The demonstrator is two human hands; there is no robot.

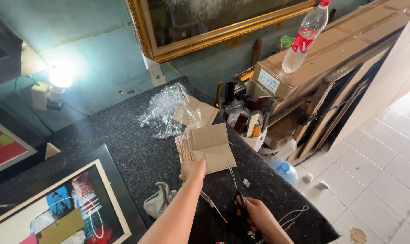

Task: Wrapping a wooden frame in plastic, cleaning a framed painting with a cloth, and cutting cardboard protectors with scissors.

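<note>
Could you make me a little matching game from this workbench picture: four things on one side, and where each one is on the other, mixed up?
Things:
1. scissors
2. plastic bottle
3. grey cloth
4. bubble wrap

Places:
A. on the long cardboard box
B. crumpled at the back of the dark table
C. in the right hand
D. on the table between the left arm and the framed painting

Pairs: 1-C, 2-A, 3-D, 4-B
</note>
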